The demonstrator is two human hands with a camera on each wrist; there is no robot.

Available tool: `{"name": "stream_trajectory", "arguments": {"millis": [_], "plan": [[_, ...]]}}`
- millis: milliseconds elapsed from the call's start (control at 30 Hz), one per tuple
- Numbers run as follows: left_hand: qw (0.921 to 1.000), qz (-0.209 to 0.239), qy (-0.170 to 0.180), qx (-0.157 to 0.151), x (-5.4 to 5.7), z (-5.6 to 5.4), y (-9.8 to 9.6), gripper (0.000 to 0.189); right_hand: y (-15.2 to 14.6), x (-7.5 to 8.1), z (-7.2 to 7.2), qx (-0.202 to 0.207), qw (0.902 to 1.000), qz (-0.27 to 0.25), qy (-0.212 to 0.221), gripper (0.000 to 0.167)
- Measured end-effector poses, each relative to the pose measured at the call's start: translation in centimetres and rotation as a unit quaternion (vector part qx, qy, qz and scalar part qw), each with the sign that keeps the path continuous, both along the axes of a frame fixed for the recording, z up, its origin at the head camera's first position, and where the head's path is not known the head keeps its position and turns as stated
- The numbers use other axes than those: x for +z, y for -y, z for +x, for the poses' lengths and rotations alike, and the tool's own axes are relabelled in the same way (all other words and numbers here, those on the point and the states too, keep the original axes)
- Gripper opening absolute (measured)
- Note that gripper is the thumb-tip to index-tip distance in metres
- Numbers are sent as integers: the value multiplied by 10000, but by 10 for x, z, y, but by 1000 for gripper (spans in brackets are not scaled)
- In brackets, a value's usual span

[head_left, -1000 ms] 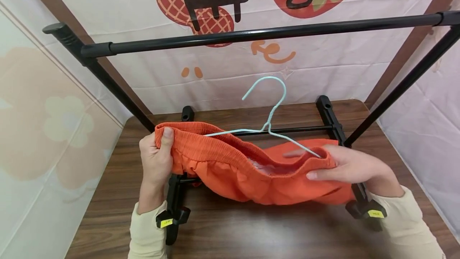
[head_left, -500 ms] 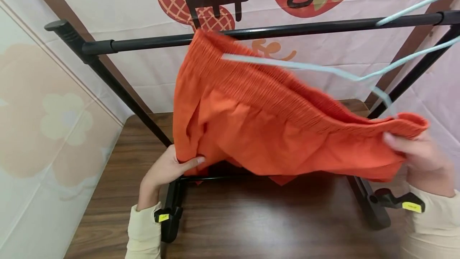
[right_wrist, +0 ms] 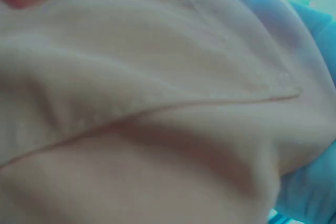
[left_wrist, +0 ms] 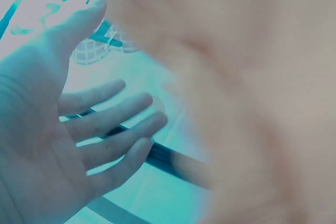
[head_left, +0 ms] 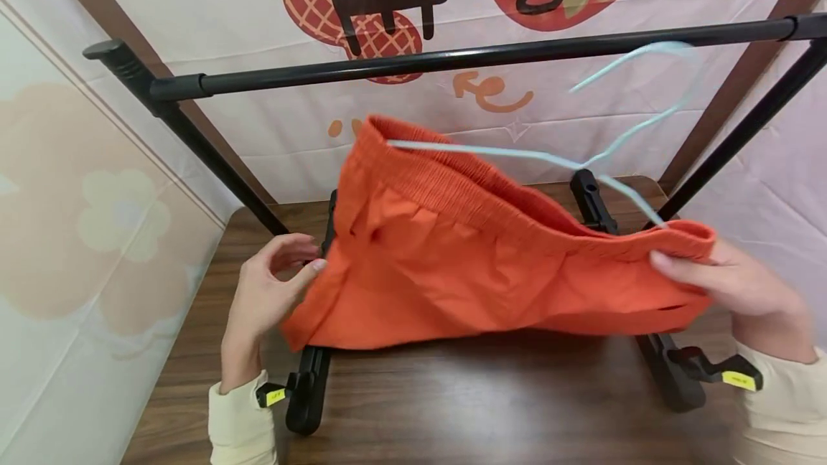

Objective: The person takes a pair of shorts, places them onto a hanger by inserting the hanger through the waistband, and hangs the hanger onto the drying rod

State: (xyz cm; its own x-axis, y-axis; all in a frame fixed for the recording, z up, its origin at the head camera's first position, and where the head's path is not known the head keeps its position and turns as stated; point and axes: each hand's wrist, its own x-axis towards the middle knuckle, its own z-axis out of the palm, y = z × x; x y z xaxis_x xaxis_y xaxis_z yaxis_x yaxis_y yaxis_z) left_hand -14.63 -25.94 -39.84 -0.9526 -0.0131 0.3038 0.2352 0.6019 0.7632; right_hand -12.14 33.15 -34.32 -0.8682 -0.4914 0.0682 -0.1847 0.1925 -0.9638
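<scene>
Orange elastic-waisted shorts (head_left: 446, 271) hang at a slant over the rack's base, waistband uppermost and higher at the left. Inside the waistband sits a pale blue wire hanger (head_left: 504, 151), its hook tilted to the right in front of the rail. My right hand (head_left: 749, 282) grips the right end of the waistband, thumb in front and the other fingers hidden behind the cloth. Left of the shorts, my left hand (head_left: 265, 293) holds nothing; its fingers are spread in the left wrist view, close to blurred cloth. In the right wrist view, pale-looking cloth (right_wrist: 157, 66) hides most of the hand.
A black garment rack stands on the brown wooden table (head_left: 491, 407). Its rail (head_left: 452, 59) crosses behind the shorts, with slanted posts at both sides and black feet (head_left: 306, 393) below. A printed cloth backdrop (head_left: 258, 6) stands behind.
The shorts and hanger rose and swung right from low over the rack's base, then dropped slightly and moved back left. My left hand has let go of the shorts; my right hand still holds them.
</scene>
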Motion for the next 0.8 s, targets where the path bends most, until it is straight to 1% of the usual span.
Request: {"name": "stream_trajectory", "arguments": {"millis": [33,67,100,133,200,233,267,300,367,467,533,600,633,667,733,800], "plan": [[9996,1,-192,204,0,1,-1,33,6,-2,-3,253,9991,301,-175,46],[9980,-22,-415,469,1,1,-2,28,13,-3,-4,351,9975,580,-197,42],[9947,-51,-652,798,2,1,-2,24,20,-4,-4,421,9955,827,-178,37],[9896,-45,-879,1137,2,1,-3,25,28,-4,-3,416,9939,1010,-123,31],[9767,87,-1247,1747,5,0,-5,34,44,-6,0,422,9926,1135,85,23],[9707,192,-1353,1976,6,-2,-6,39,51,-6,1,424,9920,1171,194,21],[9662,346,-1435,2113,7,-3,-7,42,59,-7,3,381,9913,1214,339,21],[9634,513,-1481,2174,9,-6,-8,45,66,-7,5,384,9906,1236,447,23],[9612,825,-1512,2155,11,-12,-10,49,79,-8,7,397,9897,1240,598,28],[9616,1173,-1439,2023,13,-22,-12,55,93,-8,11,274,9889,1296,672,31],[9611,1474,-1336,1916,13,-30,-14,52,99,-6,13,171,9896,1315,560,30],[9601,1817,-1187,1764,13,-36,-15,43,103,-4,16,21,9898,1368,398,27],[9571,2128,-1090,1633,13,-39,-16,38,104,-3,17,-61,9897,1406,265,25],[9520,2466,-1031,1491,13,-42,-16,33,105,-2,18,-121,9894,1444,120,22],[9373,3098,-982,1256,13,-47,-18,26,106,-1,21,-199,9882,1512,-129,20],[9223,3559,-999,1124,12,-50,-20,23,106,1,23,-285,9874,1543,-222,17]]}}
